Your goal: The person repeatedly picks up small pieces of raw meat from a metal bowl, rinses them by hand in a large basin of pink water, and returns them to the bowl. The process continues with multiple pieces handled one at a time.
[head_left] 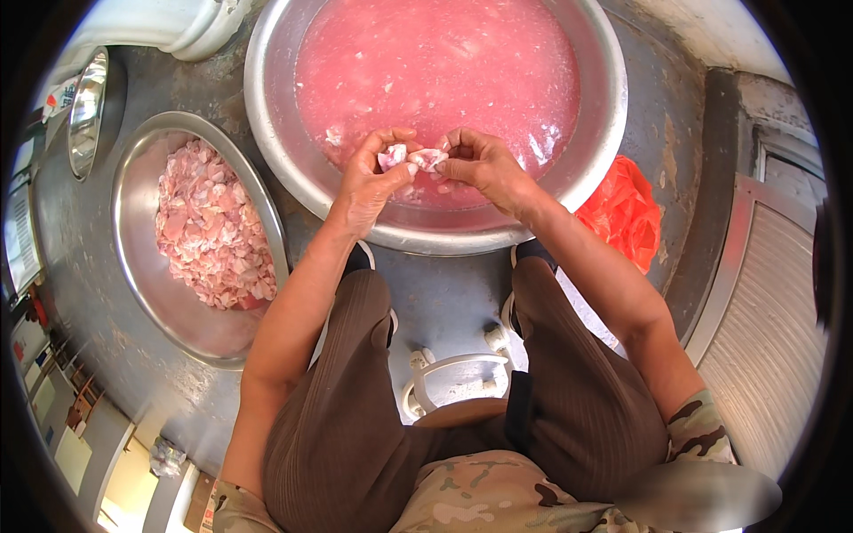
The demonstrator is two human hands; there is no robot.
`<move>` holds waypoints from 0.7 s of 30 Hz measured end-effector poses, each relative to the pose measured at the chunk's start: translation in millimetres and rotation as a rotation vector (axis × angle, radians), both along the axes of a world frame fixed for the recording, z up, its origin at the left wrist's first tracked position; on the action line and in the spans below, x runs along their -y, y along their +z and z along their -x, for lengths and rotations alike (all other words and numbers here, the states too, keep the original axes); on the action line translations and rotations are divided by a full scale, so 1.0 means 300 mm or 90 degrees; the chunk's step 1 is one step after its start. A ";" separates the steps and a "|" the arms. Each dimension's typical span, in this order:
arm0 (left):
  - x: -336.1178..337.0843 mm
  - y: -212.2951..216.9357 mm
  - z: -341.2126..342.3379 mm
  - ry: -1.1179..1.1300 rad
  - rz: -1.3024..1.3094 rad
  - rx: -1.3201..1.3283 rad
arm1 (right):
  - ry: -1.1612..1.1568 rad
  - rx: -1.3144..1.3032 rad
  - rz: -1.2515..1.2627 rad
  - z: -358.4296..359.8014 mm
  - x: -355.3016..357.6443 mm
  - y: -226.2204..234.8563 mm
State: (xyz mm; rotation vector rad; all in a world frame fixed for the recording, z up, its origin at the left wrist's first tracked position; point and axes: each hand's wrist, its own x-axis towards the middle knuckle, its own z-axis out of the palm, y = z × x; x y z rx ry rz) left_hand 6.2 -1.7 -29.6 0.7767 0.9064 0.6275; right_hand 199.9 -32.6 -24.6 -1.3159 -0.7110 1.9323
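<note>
Both of my hands meet over the near side of a large metal basin (267, 115) filled with cloudy pink water (435, 80). Between the fingers is a small piece of raw pale-pink meat (428, 160). My left hand (375, 173) pinches one end of it with thumb and fingers. The other end sits in the pinch of my right hand (484, 167). Small pale scraps float in the water around them. To the left, a wide steel bowl (142, 266) holds a heap of similar raw meat pieces (213, 222).
A crumpled red plastic bag (626, 213) lies right of the basin. At the far left, a shiny metal bowl (87, 115) stands by the wall. A ribbed panel door (764, 329) is on the right. Below me, white stool legs (453, 369) rest on the grey floor.
</note>
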 end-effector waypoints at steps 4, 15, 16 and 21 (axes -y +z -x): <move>-0.009 0.012 0.002 0.014 0.036 0.049 | -0.053 0.018 -0.103 0.014 0.011 -0.035; 0.005 -0.001 0.018 0.009 0.029 0.044 | -0.024 0.120 -0.248 0.041 -0.005 -0.035; 0.005 0.020 0.022 0.032 0.067 0.081 | -0.027 0.134 -0.278 0.052 -0.007 -0.022; 0.009 0.080 0.057 0.087 0.124 0.118 | 0.004 0.258 -0.433 0.102 -0.013 0.063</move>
